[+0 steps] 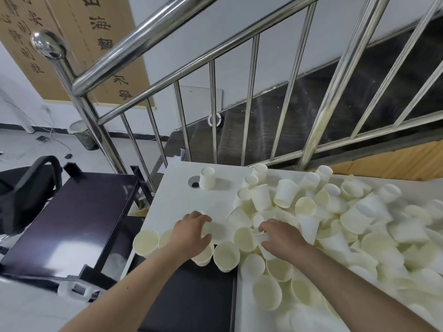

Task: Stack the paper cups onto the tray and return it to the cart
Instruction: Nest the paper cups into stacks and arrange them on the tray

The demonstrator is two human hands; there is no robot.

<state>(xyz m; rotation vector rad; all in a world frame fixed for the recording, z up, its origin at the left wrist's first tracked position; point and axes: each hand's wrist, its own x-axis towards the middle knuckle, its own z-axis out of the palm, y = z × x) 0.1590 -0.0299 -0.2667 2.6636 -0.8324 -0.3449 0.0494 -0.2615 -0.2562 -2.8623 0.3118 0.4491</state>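
Observation:
A big heap of white paper cups [335,224] covers the right side of the white table [182,195]. A black tray [191,298] lies at the table's near edge, with a few upright cups [226,256] along its far rim. My left hand [189,233] is closed around a cup lying on its side [219,230] just beyond the tray. My right hand [280,238] grips a small cup [260,236] at the heap's left edge. The dark cart [72,224] stands left of the table, its top shelf bare.
One upside-down cup [207,178] stands alone near a cable hole [194,184] at the table's far left. A steel stair railing [215,111] rises behind the table. A black office chair [26,185] sits left of the cart. A waste bin [82,135] is on the floor.

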